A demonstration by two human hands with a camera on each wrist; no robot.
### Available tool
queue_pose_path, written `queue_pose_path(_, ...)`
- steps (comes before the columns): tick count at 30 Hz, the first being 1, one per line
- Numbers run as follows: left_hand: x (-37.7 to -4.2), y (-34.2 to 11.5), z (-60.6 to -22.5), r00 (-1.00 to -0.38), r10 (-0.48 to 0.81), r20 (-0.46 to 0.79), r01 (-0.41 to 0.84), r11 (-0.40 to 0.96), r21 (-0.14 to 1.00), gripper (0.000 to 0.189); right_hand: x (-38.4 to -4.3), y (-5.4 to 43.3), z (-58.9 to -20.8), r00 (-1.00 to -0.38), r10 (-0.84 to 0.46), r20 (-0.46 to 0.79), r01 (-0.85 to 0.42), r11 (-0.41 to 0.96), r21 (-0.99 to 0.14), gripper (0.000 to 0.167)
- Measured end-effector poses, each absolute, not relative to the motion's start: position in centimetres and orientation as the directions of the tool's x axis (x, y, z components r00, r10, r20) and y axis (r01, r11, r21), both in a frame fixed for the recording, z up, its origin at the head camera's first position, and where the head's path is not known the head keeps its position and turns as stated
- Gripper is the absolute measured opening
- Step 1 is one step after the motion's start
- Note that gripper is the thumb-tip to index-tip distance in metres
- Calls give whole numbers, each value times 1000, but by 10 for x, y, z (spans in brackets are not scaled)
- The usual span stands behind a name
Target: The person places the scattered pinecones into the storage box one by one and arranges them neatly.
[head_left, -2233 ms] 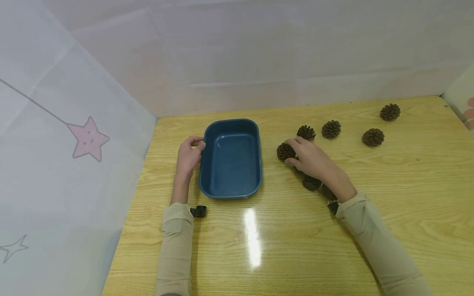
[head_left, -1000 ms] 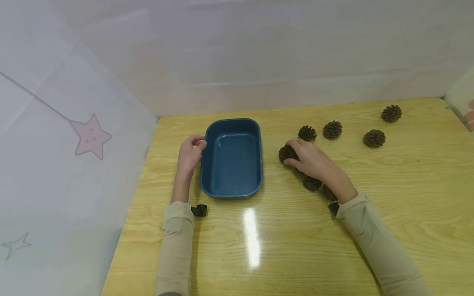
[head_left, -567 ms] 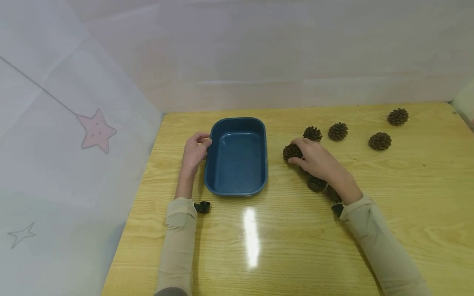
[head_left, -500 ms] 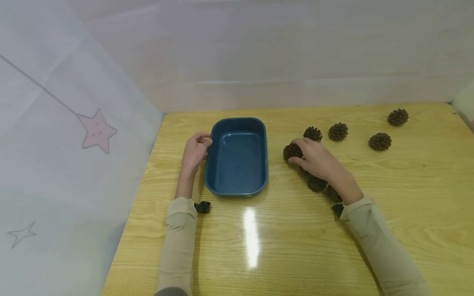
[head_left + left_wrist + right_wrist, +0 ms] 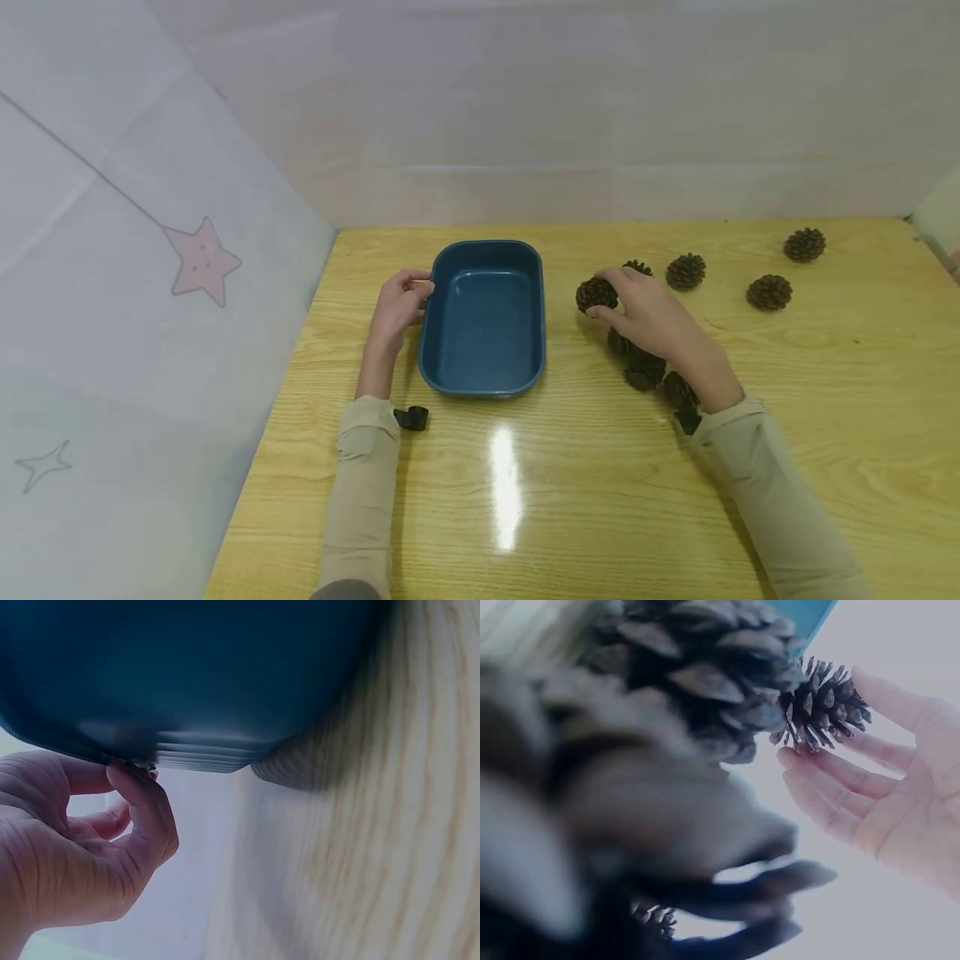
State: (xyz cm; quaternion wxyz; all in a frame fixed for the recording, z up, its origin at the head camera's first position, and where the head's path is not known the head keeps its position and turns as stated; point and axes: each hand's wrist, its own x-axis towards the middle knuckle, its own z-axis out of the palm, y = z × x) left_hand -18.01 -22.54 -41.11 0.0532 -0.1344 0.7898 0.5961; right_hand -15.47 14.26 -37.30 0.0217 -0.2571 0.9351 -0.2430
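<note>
In the head view a blue rectangular plastic tub (image 5: 486,385) stands on the table. At its left rim is my left hand (image 5: 397,308), thumb and curled fingers pinching the edge; the left wrist view shows the left hand (image 5: 82,840) against the tub's outer wall (image 5: 202,682). Right of the tub, my right hand (image 5: 656,315) grips a brown pine cone (image 5: 595,295) between thumb and fingers. The right wrist view shows that pine cone (image 5: 823,706) in the right hand (image 5: 885,772), behind large blurred cones (image 5: 697,675) near the camera.
Under the right hand and wrist lie more pine cones (image 5: 643,369), partly covered. Another cone (image 5: 686,272) lies beyond the hand, and two (image 5: 769,292) sit farther right. A pale wall sheet (image 5: 480,125) rises behind the table (image 5: 600,500).
My right hand has raised the pine cone slightly, uncovering more of the cones beneath. The left hand keeps its place on the tub rim. The head view has shifted a little.
</note>
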Motion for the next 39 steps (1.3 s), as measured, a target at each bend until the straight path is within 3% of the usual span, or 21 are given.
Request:
queue_pose_path(28, -180, -225, -409, -952, -144, -271, -298, 232, 926, 36, -150, 125, -353, -842, -503, 193, -535, 734, -419, 48)
queue_pose_path(39, -180, -224, -410, -950, -150, -273, -302, 225, 926, 36, -149, 114, -350, -836, -513, 192, -540, 710, -453, 47)
